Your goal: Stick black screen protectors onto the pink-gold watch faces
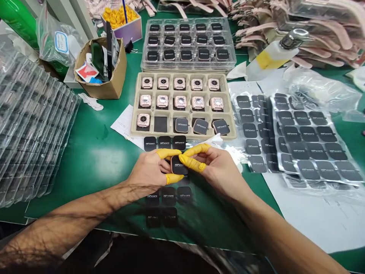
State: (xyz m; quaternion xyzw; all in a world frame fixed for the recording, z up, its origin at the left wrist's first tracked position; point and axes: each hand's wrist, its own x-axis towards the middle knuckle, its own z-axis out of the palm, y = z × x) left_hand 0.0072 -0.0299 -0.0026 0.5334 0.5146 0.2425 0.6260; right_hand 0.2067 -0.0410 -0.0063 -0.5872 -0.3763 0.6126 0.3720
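A smartwatch body (pixel 177 166) with a black HiFuture film on its face is held between both hands, above the front of the table. My left hand (pixel 148 171), with yellow finger cots, grips it by its left edge. My right hand (pixel 218 163), also in yellow cots, pinches the watch's upper right corner; whether it holds a film edge there is hard to see. Below lies a clear sheet of black HiFuture films (pixel 168 196), partly hidden by the hands. A beige tray (pixel 134 114) behind holds several pink watch bodies, some with black HiFuture faces up.
Behind the tray stands a stack of clear trays (pixel 233 61) with watches. More film sheets (pixel 316 152) lie right, near a pump bottle (pixel 273 57). Stacked clear trays (pixel 31 129) fill the left. A cardboard box (pixel 114 82) and a box of yellow cots (pixel 134 30) stand behind.
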